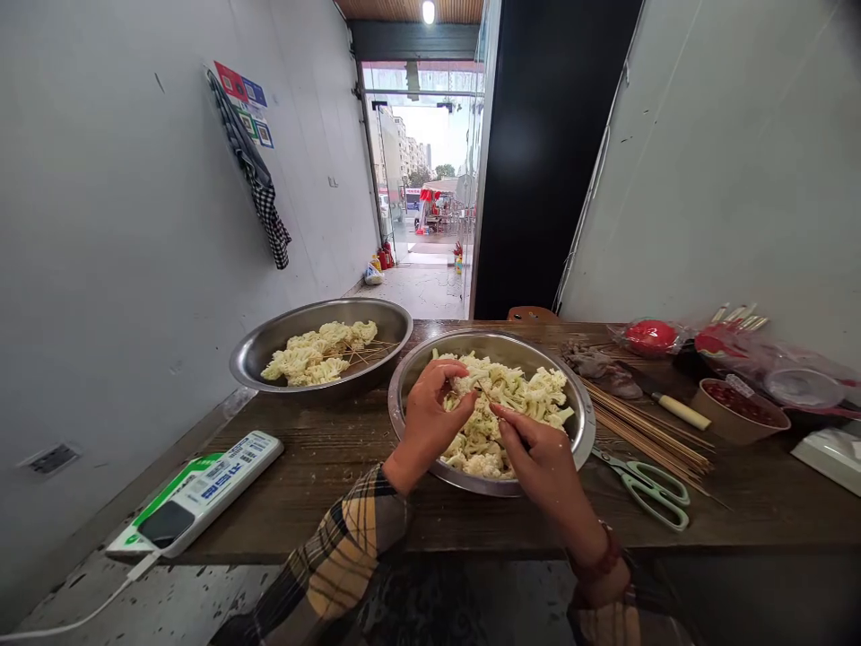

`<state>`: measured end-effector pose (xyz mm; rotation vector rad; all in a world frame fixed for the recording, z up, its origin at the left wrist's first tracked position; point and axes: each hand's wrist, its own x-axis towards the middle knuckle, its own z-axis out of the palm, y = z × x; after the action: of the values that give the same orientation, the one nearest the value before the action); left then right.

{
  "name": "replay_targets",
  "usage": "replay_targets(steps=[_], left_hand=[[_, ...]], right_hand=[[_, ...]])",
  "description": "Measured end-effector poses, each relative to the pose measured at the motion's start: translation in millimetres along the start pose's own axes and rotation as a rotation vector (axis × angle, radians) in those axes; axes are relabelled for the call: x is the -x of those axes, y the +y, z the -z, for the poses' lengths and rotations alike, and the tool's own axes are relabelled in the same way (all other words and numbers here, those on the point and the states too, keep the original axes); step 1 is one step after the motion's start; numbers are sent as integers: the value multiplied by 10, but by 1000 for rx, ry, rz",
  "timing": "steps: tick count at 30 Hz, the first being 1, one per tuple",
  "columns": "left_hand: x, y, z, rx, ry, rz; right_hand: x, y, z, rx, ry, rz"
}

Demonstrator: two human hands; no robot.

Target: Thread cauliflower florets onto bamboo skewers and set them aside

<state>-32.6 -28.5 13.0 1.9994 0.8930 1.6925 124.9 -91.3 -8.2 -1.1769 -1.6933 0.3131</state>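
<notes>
My left hand [430, 414] is closed around a cauliflower floret [463, 388] over a steel bowl [584, 423] full of cauliflower pieces [538, 393]. My right hand [542, 458] pinches a thin bamboo skewer [485, 397], whose tip meets the floret. Both hands hover above the near half of the bowl. A second steel bowl [262, 352] to the left holds cauliflower threaded on skewers [316, 352].
A bundle of bamboo skewers [646, 431] and green-handled scissors [649, 486] lie right of the bowl. Further right are a knife [676, 410], a brown bowl of red sauce [736, 410] and bagged items [649, 336]. A power strip with a phone [195, 492] sits at the left table edge.
</notes>
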Motion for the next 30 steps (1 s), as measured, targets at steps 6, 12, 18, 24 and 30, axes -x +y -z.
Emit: replay_targets(steps=[6, 12, 18, 24, 30], left_hand=[[19, -6, -5, -3, 10, 29], [-8, 37, -6, 27, -47, 46], [-27, 30, -10, 52, -63, 73], [-29, 61, 1, -10, -99, 74], [-11, 9, -1, 18, -111, 127]], right_hand=[[4, -2, 8, 7, 5, 4], [-1, 6, 11, -24, 14, -3], [-4, 13, 20, -52, 18, -7], [-10, 2, 27, -83, 16, -36], [-20, 15, -5, -99, 44, -31]])
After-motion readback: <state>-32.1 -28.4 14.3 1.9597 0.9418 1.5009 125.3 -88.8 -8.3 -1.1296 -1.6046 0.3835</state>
